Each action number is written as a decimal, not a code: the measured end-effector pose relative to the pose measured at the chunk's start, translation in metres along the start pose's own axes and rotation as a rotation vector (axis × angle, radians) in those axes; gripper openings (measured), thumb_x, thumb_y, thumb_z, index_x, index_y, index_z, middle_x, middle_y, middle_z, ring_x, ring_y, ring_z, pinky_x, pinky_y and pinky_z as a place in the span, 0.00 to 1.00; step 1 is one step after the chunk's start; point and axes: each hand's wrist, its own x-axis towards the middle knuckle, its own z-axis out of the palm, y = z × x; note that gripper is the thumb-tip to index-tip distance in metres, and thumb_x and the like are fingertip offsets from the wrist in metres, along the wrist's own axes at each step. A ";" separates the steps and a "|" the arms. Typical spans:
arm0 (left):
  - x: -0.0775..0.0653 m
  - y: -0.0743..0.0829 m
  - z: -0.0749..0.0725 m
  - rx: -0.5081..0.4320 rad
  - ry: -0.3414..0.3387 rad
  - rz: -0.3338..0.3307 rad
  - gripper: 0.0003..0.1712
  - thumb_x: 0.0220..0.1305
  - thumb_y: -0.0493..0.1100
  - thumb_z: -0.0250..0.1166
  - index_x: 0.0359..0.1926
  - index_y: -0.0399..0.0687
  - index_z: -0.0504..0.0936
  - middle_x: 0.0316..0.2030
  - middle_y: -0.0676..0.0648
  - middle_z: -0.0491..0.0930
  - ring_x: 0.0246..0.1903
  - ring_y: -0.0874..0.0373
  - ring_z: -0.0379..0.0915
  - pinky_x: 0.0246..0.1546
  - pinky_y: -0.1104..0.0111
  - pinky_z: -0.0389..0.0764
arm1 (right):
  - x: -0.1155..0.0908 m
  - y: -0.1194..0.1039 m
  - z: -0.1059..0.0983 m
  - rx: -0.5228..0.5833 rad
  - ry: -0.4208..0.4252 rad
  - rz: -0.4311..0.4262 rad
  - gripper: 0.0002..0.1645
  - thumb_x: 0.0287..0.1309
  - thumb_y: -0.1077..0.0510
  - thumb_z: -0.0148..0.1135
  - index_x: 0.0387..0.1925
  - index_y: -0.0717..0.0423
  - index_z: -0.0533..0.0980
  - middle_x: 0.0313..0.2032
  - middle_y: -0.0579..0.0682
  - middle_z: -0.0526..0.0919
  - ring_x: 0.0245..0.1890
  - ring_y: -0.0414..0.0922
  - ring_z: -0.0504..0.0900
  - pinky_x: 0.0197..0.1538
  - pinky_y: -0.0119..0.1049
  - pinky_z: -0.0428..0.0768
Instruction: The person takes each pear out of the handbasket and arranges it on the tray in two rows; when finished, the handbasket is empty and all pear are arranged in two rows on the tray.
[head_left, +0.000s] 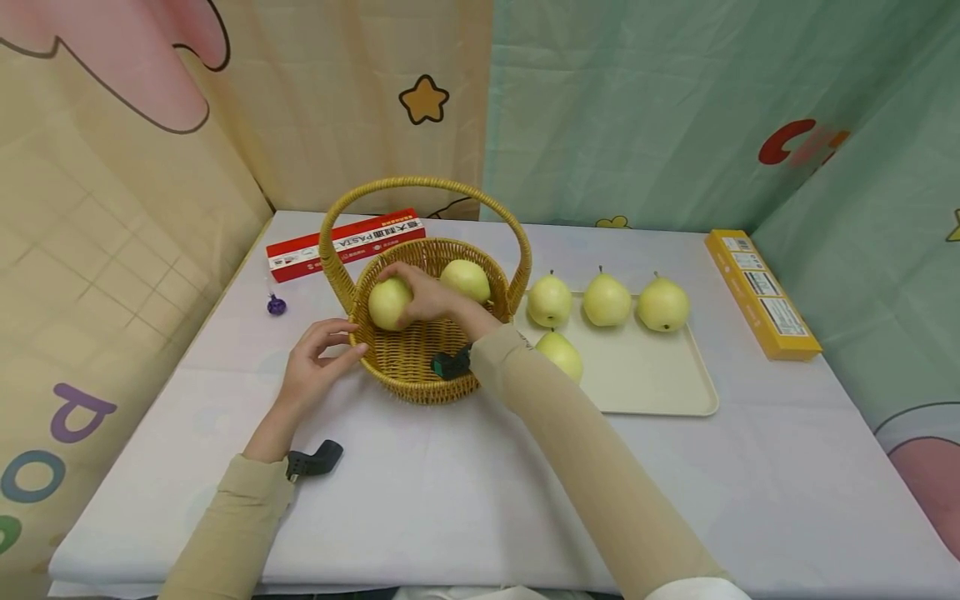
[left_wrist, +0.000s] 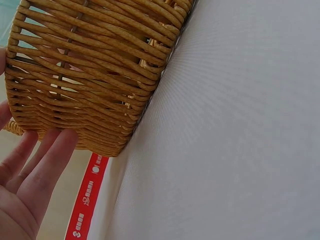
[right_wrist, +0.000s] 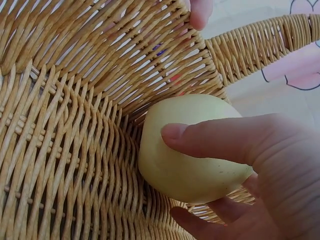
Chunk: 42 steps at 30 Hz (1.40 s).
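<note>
A wicker basket (head_left: 420,387) with a tall arched handle stands on the table. Inside it, my right hand (head_left: 431,297) grips a pale yellow-green pear (head_left: 388,305) against the left wall. The right wrist view shows the thumb lying across this pear (right_wrist: 185,150), with fingers beneath. A second pear (head_left: 466,281) sits at the back right of the basket. My left hand (head_left: 311,362) holds the basket's left rim, its thumb over the edge; in the left wrist view its fingers (left_wrist: 50,160) touch the outer weave.
Right of the basket, a cream tray (head_left: 645,375) carries several pears (head_left: 606,300). A red pasta box (head_left: 300,257) lies behind the basket, and a small purple object (head_left: 277,305) lies to its left. At the far right is a yellow box (head_left: 765,296). Curtains surround the table's back and sides.
</note>
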 end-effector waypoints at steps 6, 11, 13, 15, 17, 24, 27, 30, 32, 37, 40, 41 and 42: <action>0.000 0.001 -0.001 0.007 0.006 0.001 0.18 0.59 0.30 0.63 0.50 0.27 0.74 0.51 0.36 0.70 0.45 0.55 0.71 0.38 0.80 0.77 | 0.001 -0.002 0.000 -0.055 0.007 -0.025 0.42 0.38 0.66 0.75 0.57 0.49 0.66 0.58 0.51 0.65 0.56 0.46 0.67 0.56 0.39 0.70; 0.000 0.001 -0.001 -0.002 -0.001 -0.012 0.18 0.59 0.30 0.63 0.51 0.27 0.74 0.52 0.36 0.70 0.45 0.57 0.71 0.39 0.79 0.77 | 0.000 -0.002 0.000 -0.093 -0.012 -0.043 0.42 0.38 0.62 0.77 0.57 0.48 0.67 0.57 0.49 0.66 0.55 0.45 0.67 0.55 0.38 0.71; -0.001 0.001 -0.001 0.003 -0.005 -0.017 0.18 0.60 0.31 0.63 0.51 0.28 0.74 0.52 0.36 0.70 0.45 0.58 0.70 0.39 0.78 0.77 | -0.002 -0.003 0.000 -0.094 -0.024 -0.046 0.42 0.38 0.61 0.77 0.57 0.47 0.66 0.57 0.49 0.66 0.54 0.44 0.67 0.54 0.37 0.71; -0.001 0.000 0.000 0.011 -0.010 -0.020 0.19 0.60 0.32 0.63 0.51 0.28 0.74 0.52 0.37 0.70 0.45 0.60 0.70 0.40 0.78 0.77 | -0.004 -0.006 -0.001 -0.093 -0.034 -0.051 0.42 0.38 0.60 0.77 0.57 0.47 0.66 0.57 0.48 0.66 0.54 0.44 0.67 0.54 0.36 0.71; -0.002 -0.001 0.000 0.015 -0.012 -0.017 0.19 0.60 0.32 0.63 0.51 0.28 0.74 0.52 0.36 0.70 0.45 0.61 0.70 0.39 0.78 0.77 | -0.007 -0.011 -0.003 -0.097 -0.037 -0.058 0.42 0.38 0.59 0.77 0.57 0.46 0.66 0.58 0.48 0.66 0.54 0.44 0.67 0.53 0.36 0.71; -0.001 0.000 0.000 0.004 -0.007 -0.010 0.18 0.60 0.32 0.63 0.51 0.29 0.75 0.52 0.37 0.70 0.45 0.61 0.70 0.39 0.79 0.77 | -0.028 -0.038 -0.019 -0.146 -0.055 -0.163 0.42 0.38 0.59 0.77 0.57 0.48 0.66 0.58 0.46 0.66 0.56 0.42 0.64 0.54 0.34 0.70; 0.000 0.000 -0.001 0.003 -0.004 -0.011 0.18 0.60 0.31 0.63 0.51 0.30 0.75 0.51 0.37 0.70 0.45 0.61 0.71 0.39 0.79 0.77 | -0.043 -0.050 -0.025 -0.151 -0.074 -0.252 0.41 0.38 0.59 0.77 0.57 0.50 0.67 0.58 0.46 0.67 0.57 0.41 0.64 0.55 0.33 0.69; 0.001 0.001 -0.001 0.009 -0.007 -0.011 0.18 0.60 0.31 0.63 0.51 0.30 0.75 0.51 0.38 0.70 0.45 0.62 0.71 0.38 0.79 0.77 | -0.064 -0.061 -0.031 -0.147 -0.078 -0.324 0.41 0.40 0.58 0.77 0.57 0.50 0.67 0.58 0.45 0.67 0.58 0.40 0.63 0.57 0.33 0.68; 0.002 0.001 -0.001 0.018 -0.006 -0.010 0.18 0.60 0.31 0.63 0.51 0.30 0.75 0.51 0.37 0.70 0.45 0.63 0.71 0.38 0.79 0.77 | -0.081 -0.067 -0.037 -0.138 -0.073 -0.363 0.41 0.40 0.57 0.77 0.57 0.50 0.67 0.57 0.44 0.67 0.57 0.40 0.64 0.56 0.34 0.70; 0.002 0.001 -0.001 0.021 -0.002 -0.011 0.18 0.59 0.31 0.63 0.51 0.28 0.74 0.52 0.36 0.70 0.44 0.63 0.71 0.38 0.80 0.77 | -0.127 -0.072 -0.055 -0.096 -0.050 -0.447 0.41 0.39 0.56 0.78 0.56 0.51 0.68 0.56 0.44 0.67 0.56 0.40 0.64 0.51 0.38 0.74; 0.001 0.001 0.000 0.004 -0.002 -0.012 0.19 0.59 0.30 0.63 0.51 0.27 0.74 0.52 0.36 0.70 0.45 0.61 0.71 0.38 0.80 0.77 | -0.156 -0.068 -0.066 -0.074 -0.025 -0.490 0.41 0.39 0.57 0.78 0.56 0.53 0.68 0.57 0.45 0.67 0.58 0.42 0.62 0.50 0.39 0.74; 0.001 0.000 0.000 -0.002 -0.003 -0.014 0.19 0.59 0.30 0.63 0.51 0.27 0.74 0.52 0.36 0.70 0.45 0.60 0.71 0.38 0.80 0.77 | -0.166 -0.065 -0.069 -0.076 -0.011 -0.496 0.40 0.39 0.57 0.78 0.56 0.52 0.68 0.57 0.45 0.67 0.58 0.42 0.62 0.49 0.40 0.74; 0.001 0.000 0.000 -0.006 -0.004 -0.015 0.19 0.59 0.30 0.63 0.51 0.27 0.74 0.52 0.36 0.70 0.45 0.60 0.71 0.38 0.79 0.77 | -0.176 -0.062 -0.073 -0.075 0.001 -0.493 0.40 0.39 0.57 0.78 0.56 0.52 0.68 0.57 0.45 0.67 0.59 0.43 0.61 0.50 0.39 0.74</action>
